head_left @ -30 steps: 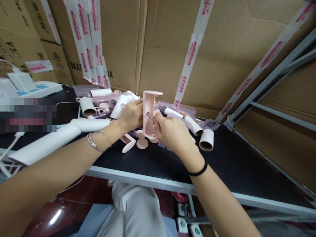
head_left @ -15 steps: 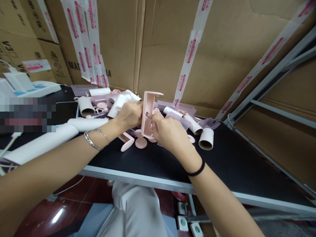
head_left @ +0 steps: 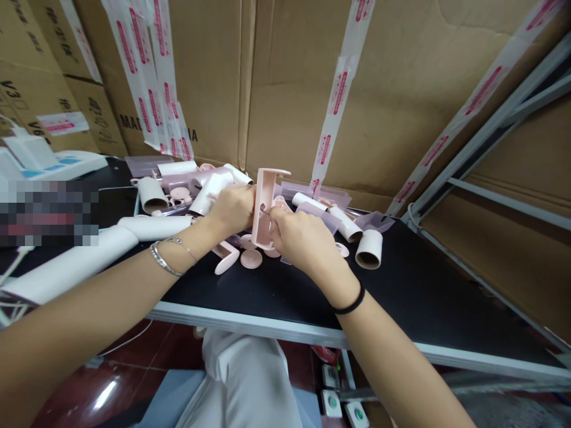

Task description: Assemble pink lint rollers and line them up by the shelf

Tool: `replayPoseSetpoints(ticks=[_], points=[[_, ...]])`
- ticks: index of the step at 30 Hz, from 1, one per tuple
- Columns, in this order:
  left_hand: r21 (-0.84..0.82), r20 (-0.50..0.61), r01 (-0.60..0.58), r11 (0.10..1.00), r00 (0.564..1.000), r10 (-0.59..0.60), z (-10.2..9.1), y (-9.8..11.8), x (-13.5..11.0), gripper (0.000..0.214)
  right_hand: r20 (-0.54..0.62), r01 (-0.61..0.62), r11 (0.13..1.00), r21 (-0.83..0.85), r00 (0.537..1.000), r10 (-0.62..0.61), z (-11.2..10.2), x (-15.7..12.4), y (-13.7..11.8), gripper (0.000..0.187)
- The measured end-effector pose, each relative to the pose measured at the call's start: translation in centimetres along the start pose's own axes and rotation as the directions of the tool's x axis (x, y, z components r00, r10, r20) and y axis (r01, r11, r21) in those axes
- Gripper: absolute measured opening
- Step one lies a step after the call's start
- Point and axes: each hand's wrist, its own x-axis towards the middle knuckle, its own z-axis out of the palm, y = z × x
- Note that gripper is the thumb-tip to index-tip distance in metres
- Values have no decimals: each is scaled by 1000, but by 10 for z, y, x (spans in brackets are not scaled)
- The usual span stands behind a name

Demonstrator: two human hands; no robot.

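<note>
Pink holder (head_left: 264,190) held up over the middle of the black desk (head_left: 276,300), nearer the back edge than the front; can't tell if its base touches anything. It's pale pink, smooth and plastic-looking, a tall shallow trough standing nearly upright, hollow side partly toward the camera. Top end has a thin rounded flange jutting right; bottom end partly covered by the right hand. Small dark round hole or recess around mid-height on the inner back wall; details too small to read. Left hand (head_left: 232,208) grips the holder from its left side, fingers curled, tips hidden behind it. Right hand (head_left: 294,235) at the open side, fingers closed on a thin metal rod (head_left: 267,212) pointing at the hole; can't tell if the rod is in it. Bracelets (head_left: 166,259) on left wrist, black band (head_left: 351,300) on right. Below the holder, toward the desk's front edge: pink disc (head_left: 251,258) lying flat and an angled pink piece (head_left: 228,260) just left of it. White tubes and clear purple sheets jumbled along the back edge; one short white tube (head_left: 369,248) on the right, brown inside. Cardboard wall (head_left: 289,89) behind.
</note>
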Motion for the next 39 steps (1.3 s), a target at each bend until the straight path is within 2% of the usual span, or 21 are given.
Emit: replayPoseSetpoints(ticks=[4, 10, 17, 20, 25, 30, 35, 37, 39], points=[[-55, 42, -40, 998, 998, 42, 1, 2, 4, 19, 58, -5, 1000, -14, 998, 6, 4, 1, 1, 33], [-187, -29, -9, 982, 1000, 4, 1, 6, 6, 18, 96, -11, 1000, -3, 995, 12, 4, 1, -1, 35], [6, 55, -59, 998, 997, 58, 1, 0, 3, 18, 76, -35, 999, 11, 997, 34, 0, 0, -3, 31], [27, 99, -52, 998, 994, 49, -1, 2, 5, 19, 85, -36, 998, 44, 996, 33, -1, 0, -2, 28], [21, 88, -59, 998, 994, 57, -2, 4, 7, 20, 90, -44, 995, 95, 995, 35, 1, 2, 0, 31], [16, 157, 5, 1000, 988, -7, -1, 3, 6, 20, 73, -34, 993, 110, 997, 26, 3, 3, 1, 34], [-29, 105, 37, 999, 994, -34, -3, 8, 7, 20, 93, -29, 990, 136, 996, 17, 7, 4, -2, 35], [-40, 93, 117, 992, 989, -113, -3, 11, 8, 30, 85, -34, 987, 156, 996, 21, 7, 5, -3, 34], [-20, 96, 251, 968, 964, -248, -2, 13, 10, 40, 90, -70, 983, 170, 994, 55, 7, 6, -1, 34]])
